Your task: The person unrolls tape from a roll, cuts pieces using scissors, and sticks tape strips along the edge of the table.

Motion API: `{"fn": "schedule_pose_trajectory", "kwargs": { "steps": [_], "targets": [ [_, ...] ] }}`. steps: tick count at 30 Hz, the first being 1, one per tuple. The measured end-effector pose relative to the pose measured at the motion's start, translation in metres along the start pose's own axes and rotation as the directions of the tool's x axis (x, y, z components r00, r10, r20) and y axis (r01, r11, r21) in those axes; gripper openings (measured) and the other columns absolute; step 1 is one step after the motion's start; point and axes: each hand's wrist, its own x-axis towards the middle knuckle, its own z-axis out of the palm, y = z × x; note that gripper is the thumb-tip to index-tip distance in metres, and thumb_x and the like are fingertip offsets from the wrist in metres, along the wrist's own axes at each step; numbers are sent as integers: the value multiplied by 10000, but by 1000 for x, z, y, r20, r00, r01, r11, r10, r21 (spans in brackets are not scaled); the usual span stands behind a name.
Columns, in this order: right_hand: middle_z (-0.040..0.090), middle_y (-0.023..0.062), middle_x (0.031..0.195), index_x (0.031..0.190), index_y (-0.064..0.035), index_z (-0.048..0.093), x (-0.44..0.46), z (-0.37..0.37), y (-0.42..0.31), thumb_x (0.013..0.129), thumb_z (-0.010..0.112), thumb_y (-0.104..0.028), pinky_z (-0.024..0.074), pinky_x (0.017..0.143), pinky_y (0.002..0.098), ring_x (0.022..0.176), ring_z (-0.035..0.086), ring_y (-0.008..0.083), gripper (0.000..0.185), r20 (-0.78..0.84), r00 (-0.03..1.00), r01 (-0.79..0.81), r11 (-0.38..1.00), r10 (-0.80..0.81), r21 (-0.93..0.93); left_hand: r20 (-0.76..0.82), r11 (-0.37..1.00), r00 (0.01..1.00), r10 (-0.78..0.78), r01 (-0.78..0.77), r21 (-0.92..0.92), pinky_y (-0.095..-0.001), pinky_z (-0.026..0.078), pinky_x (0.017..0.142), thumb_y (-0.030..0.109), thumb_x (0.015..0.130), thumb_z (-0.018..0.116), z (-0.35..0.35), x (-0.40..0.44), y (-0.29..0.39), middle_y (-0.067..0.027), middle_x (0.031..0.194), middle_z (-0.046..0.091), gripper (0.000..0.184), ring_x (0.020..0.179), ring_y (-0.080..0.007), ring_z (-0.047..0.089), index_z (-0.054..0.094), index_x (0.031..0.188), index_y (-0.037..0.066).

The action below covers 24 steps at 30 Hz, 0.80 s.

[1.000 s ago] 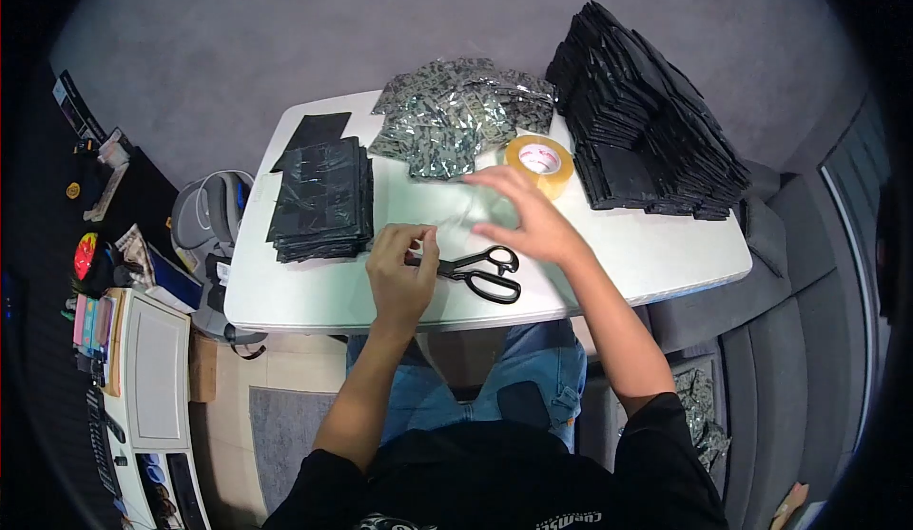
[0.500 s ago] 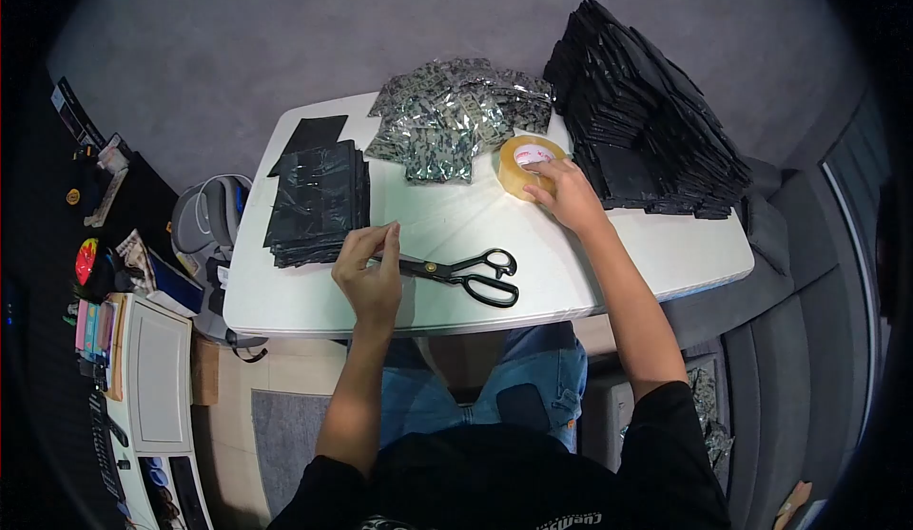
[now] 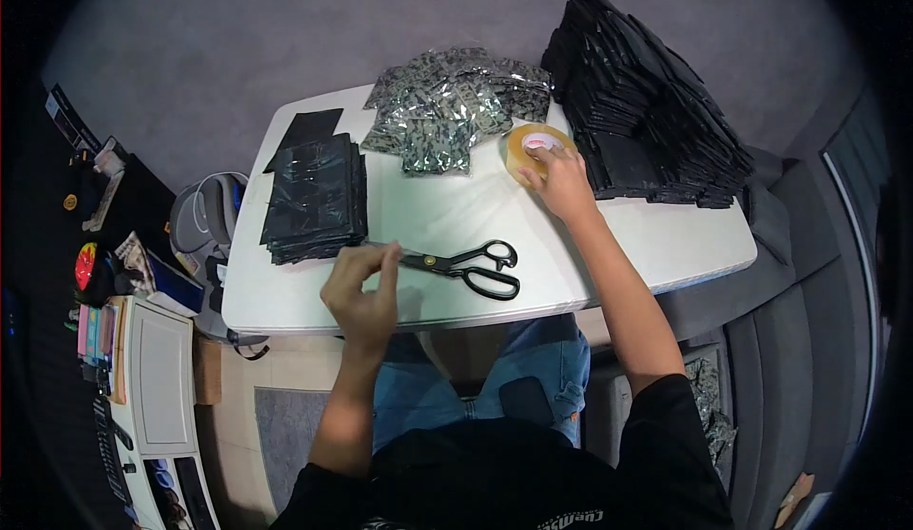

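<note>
My right hand [image 3: 563,180] grips a roll of clear packing tape [image 3: 518,157], its fingers reaching over the white core at the table's right side. My left hand [image 3: 361,288] is closed in a pinch above the front edge, near the scissors' blades. A faint clear strip, seemingly the tape's end, shows at its fingertips; its full run is hard to see. Black-handled scissors [image 3: 456,266] lie on the table between my hands, blade tips hidden behind the left fingers. Beyond that hand lies a stack of flat black plastic packs [image 3: 316,192].
Camouflage-patterned packets in shiny clear wrap [image 3: 437,112] are heaped at the back of the white table [image 3: 418,202]. A tall pile of black packs [image 3: 647,112] stands at the back right. A grey sofa [image 3: 808,311] is at the right, a white cabinet [image 3: 159,373] at the left.
My left hand has moved slightly left and toward me, still pinched. My right hand and the tape roll have shifted a little away from me. The scissors stay put.
</note>
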Motion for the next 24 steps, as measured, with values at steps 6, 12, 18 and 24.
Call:
{"fn": "schedule_pose_trajectory", "kwargs": {
  "steps": [6,12,18,24],
  "targets": [
    [718,239,1192,1229,-78,751,-8,-19,11,929,787,-156,473,1106,537,1189,654,433,312,-15,996,88,958,-87,273,-12,922,946,-323,312,-231,-224,540,676,50,998,796,0,13,-27,-74,887,705,127,737,-113,710,780,957,-69],
    [721,242,1184,1223,-82,759,0,-23,9,904,795,-97,500,1091,520,1151,663,455,321,100,993,40,971,-65,238,54,958,976,-209,216,-189,-227,525,658,26,961,822,-12,8,12,-80,855,723,85,724,-98,668,814,987,-55],
    [715,226,1176,1245,-84,779,11,2,-1,879,806,-76,509,1096,503,1136,683,428,367,62,998,-32,986,22,163,22,950,971,-239,238,-199,-255,633,693,9,971,804,-22,14,31,-81,838,673,84,742,-119,693,796,981,-75],
    [720,145,1130,1215,1,741,-34,-30,-75,909,823,-114,561,1013,418,1060,719,312,337,-43,958,-205,785,282,584,1,849,919,-394,364,-383,-310,705,685,44,983,802,-25,17,5,-84,900,680,133,752,-134,694,782,974,-86]
  ]
}}
